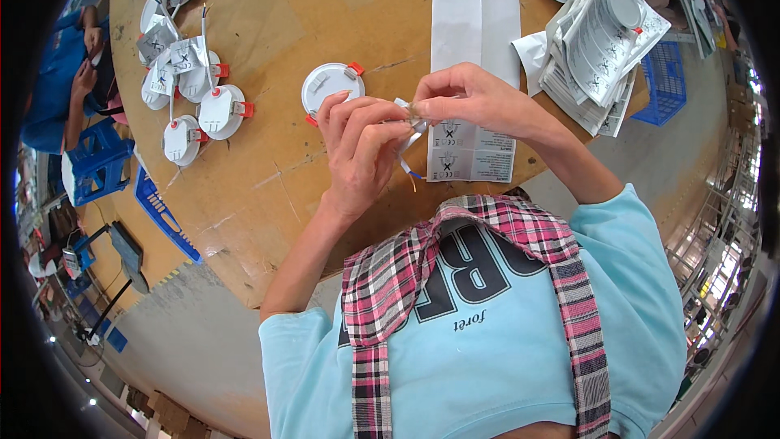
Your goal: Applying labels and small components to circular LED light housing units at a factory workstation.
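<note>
Over the near part of the table, my left hand and my right hand meet with their fingertips pinched on a white cable. Blue and brown wire ends stick out of its lower end. Something small and whitish sits between the fingertips, mostly hidden by them. Just beyond my left hand lies a round white downlight with red-tipped spring clips. Partly under my right hand, an unfolded printed leaflet lies on the table.
Several white downlights with cables and silver labels cluster on the left of the brown table. A stack of printed leaflets with a downlight on top stands at the right. Blue crates and a blue stool flank the table; another person is at far left.
</note>
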### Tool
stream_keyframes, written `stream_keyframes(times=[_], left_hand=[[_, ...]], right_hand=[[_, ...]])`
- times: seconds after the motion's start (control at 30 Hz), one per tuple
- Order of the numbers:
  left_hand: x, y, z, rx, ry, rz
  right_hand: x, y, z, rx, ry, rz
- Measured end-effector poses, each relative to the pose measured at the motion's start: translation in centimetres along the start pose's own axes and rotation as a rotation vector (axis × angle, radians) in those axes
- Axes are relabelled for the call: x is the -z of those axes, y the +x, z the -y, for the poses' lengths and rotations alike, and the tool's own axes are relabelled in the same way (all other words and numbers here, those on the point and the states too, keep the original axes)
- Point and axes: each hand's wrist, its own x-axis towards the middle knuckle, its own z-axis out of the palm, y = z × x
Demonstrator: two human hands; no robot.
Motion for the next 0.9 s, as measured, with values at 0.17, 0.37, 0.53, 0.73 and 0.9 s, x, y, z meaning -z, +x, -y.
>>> stream_keyframes(times=[0.17,0.37,0.53,0.73,0.9], left_hand=[[0.3,0.3,-0.8,-0.027,0.001,0.069],[0.2,-0.2,-0.9,0.001,-0.085,0.044],[0.6,-0.4,-1.1,0.040,-0.173,0.003],[2.0,-0.1,-1.0,0.137,-0.230,-0.017],[2.1,1.1,-1.4,0.376,-0.603,-0.260]], right_hand=[[-0.1,0.0,-0.2,-0.040,0.133,0.001],[-0.4,0.4,-0.1,0.018,0.025,-0.032],[-0.3,0.3,0.3,0.041,-0.002,-0.015],[0.1,-0.1,1.8,0.103,-0.128,-0.070],[0.8,-0.2,1.2,0.103,-0.151,-0.160]])
